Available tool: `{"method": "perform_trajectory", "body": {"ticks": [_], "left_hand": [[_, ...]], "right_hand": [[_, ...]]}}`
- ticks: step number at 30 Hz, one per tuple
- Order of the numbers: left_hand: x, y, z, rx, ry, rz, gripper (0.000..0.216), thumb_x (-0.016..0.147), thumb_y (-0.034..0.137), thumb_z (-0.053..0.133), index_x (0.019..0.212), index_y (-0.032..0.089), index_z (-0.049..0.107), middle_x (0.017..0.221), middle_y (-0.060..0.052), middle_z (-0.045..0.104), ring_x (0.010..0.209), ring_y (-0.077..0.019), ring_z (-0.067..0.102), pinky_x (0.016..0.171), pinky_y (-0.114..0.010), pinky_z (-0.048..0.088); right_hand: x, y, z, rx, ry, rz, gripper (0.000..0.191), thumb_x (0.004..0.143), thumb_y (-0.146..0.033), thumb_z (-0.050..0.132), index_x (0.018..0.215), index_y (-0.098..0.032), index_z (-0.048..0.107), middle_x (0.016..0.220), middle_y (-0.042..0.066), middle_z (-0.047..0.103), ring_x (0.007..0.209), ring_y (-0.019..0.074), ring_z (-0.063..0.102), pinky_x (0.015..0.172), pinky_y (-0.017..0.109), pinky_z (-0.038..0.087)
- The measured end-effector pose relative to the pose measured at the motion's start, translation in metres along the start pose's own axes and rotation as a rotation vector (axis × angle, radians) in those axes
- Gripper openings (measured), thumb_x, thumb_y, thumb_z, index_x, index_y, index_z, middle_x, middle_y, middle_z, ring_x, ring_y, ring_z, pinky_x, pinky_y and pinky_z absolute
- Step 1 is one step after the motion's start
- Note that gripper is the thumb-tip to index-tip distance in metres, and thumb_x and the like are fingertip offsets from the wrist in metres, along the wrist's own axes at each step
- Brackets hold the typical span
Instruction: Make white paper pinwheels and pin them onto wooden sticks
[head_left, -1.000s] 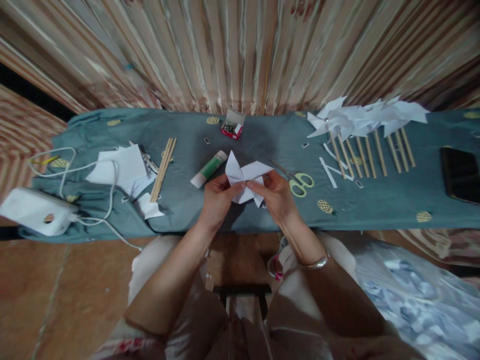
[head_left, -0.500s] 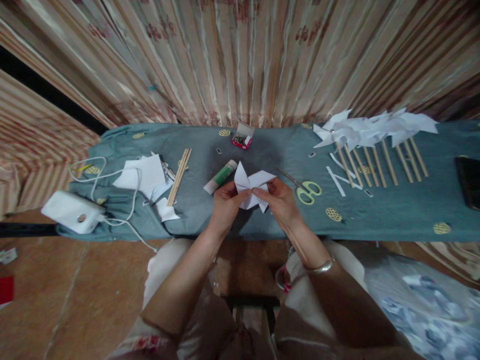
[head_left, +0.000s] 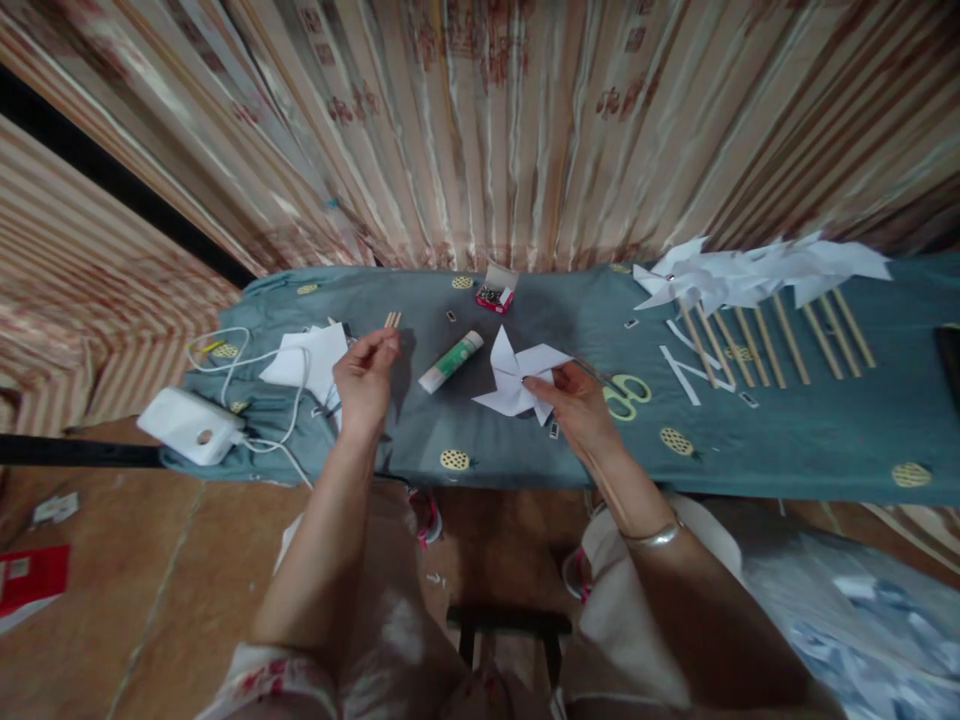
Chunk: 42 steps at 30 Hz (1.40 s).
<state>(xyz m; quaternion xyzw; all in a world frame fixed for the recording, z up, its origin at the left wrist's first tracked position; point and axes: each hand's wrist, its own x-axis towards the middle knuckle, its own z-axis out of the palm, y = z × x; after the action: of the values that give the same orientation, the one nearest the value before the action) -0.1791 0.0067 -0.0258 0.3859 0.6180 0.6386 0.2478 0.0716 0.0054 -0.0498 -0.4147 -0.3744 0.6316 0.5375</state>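
Observation:
My right hand (head_left: 574, 405) pinches the middle of a white folded paper pinwheel (head_left: 517, 375) over the teal-covered table (head_left: 787, 440). Off to the left, my left hand (head_left: 365, 380) hovers over a small bundle of wooden sticks (head_left: 392, 320), fingers curled around them; most of the sticks are hidden under the hand. Between the two hands lies a green and white glue stick (head_left: 451, 361). Yellow-handled scissors (head_left: 622, 392) lie just right of my right hand.
A small red box of pins (head_left: 495, 293) stands open at the back. Several finished pinwheels on sticks (head_left: 757, 300) lie at the right. White paper sheets (head_left: 309, 358), a white power adapter (head_left: 189, 425) and its cable sit at the left. Curtains hang behind.
My left hand let go of the pinwheel and moved left to the wooden sticks. The right hand alone keeps the pinwheel. My view shifted left.

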Motion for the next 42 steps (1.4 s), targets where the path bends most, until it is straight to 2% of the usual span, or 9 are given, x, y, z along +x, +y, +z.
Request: {"method": "perform_trajectory", "body": {"ticks": [4,8,14,19,25,30,33,36,42], "left_hand": [[0.027,-0.009,-0.012,0.372,-0.054,0.027,0.02,0.071,0.026,0.065,0.083,0.013,0.073,0.076,-0.005,0.071,0.067,-0.0154,0.061,0.067,-0.026,0.047],[0.047,-0.014,-0.015,0.897,-0.232,0.058,0.026,0.075,0.022,0.06,0.094,0.013,0.075,0.089,-0.01,0.075,0.078,-0.0234,0.066,0.077,-0.032,0.048],[0.057,-0.016,-0.013,0.976,-0.317,0.102,0.022,0.073,0.022,0.059,0.09,0.017,0.073,0.104,-0.013,0.073,0.093,-0.0289,0.065,0.092,-0.036,0.046],[0.062,-0.018,-0.01,0.941,-0.306,0.076,0.016,0.069,0.02,0.06,0.081,0.018,0.071,0.091,-0.011,0.073,0.091,-0.0281,0.063,0.092,-0.037,0.045],[0.045,-0.001,-0.005,0.747,-0.205,0.017,0.02,0.072,0.023,0.058,0.082,0.015,0.072,0.078,-0.007,0.072,0.071,-0.0199,0.062,0.071,-0.03,0.047],[-0.021,0.036,0.009,0.309,-0.197,-0.022,0.023,0.069,0.031,0.067,0.085,0.015,0.074,0.081,-0.005,0.074,0.069,-0.0157,0.064,0.067,-0.026,0.049],[-0.074,0.043,0.024,-0.113,-0.264,-0.28,0.027,0.06,0.035,0.081,0.079,0.017,0.074,0.066,-0.001,0.07,0.061,-0.0146,0.064,0.062,-0.025,0.05],[-0.117,0.035,0.037,-0.371,-0.251,-0.577,0.032,0.056,0.036,0.087,0.078,0.017,0.074,0.07,0.0,0.072,0.059,-0.0126,0.064,0.059,-0.024,0.051],[-0.156,0.019,0.048,-0.606,-0.326,-0.865,0.036,0.05,0.033,0.092,0.075,0.015,0.074,0.066,-0.004,0.072,0.064,-0.019,0.068,0.065,-0.029,0.055]], "right_hand": [[0.0,-0.002,0.003,0.039,0.017,-0.005,0.038,0.058,-0.033,0.089,0.09,-0.025,0.071,0.086,-0.002,0.08,0.082,0.0197,0.075,0.083,0.034,0.059],[0.0,-0.007,0.004,0.044,0.02,0.004,0.038,0.056,-0.033,0.09,0.087,-0.025,0.07,0.086,-0.002,0.08,0.082,0.0202,0.075,0.082,0.035,0.061],[0.0,-0.015,0.001,0.042,0.021,0.019,0.037,0.056,-0.033,0.09,0.087,-0.025,0.071,0.084,-0.002,0.08,0.079,0.0201,0.075,0.082,0.036,0.061],[0.0,-0.015,-0.001,0.045,0.035,0.019,0.039,0.053,-0.034,0.091,0.085,-0.025,0.071,0.085,-0.002,0.08,0.079,0.0198,0.074,0.08,0.035,0.061],[-0.001,-0.016,-0.004,0.041,0.036,0.001,0.038,0.056,-0.032,0.09,0.087,-0.023,0.071,0.083,-0.001,0.079,0.078,0.0202,0.073,0.078,0.035,0.06],[-0.008,-0.023,-0.005,0.043,0.012,-0.003,0.038,0.056,-0.032,0.091,0.088,-0.024,0.071,0.086,-0.001,0.079,0.082,0.0204,0.074,0.08,0.035,0.06],[-0.017,-0.029,-0.005,0.039,-0.031,0.032,0.041,0.055,-0.033,0.091,0.09,-0.024,0.072,0.09,0.0,0.08,0.084,0.0216,0.075,0.08,0.036,0.061],[-0.031,-0.037,-0.005,0.007,-0.085,0.054,0.044,0.056,-0.031,0.092,0.094,-0.024,0.071,0.089,0.001,0.08,0.081,0.0212,0.074,0.074,0.034,0.061],[-0.064,-0.047,-0.012,-0.182,-0.144,-0.003,0.041,0.066,-0.027,0.087,0.104,-0.026,0.07,0.078,-0.002,0.077,0.065,0.0136,0.068,0.057,0.023,0.057]]}}
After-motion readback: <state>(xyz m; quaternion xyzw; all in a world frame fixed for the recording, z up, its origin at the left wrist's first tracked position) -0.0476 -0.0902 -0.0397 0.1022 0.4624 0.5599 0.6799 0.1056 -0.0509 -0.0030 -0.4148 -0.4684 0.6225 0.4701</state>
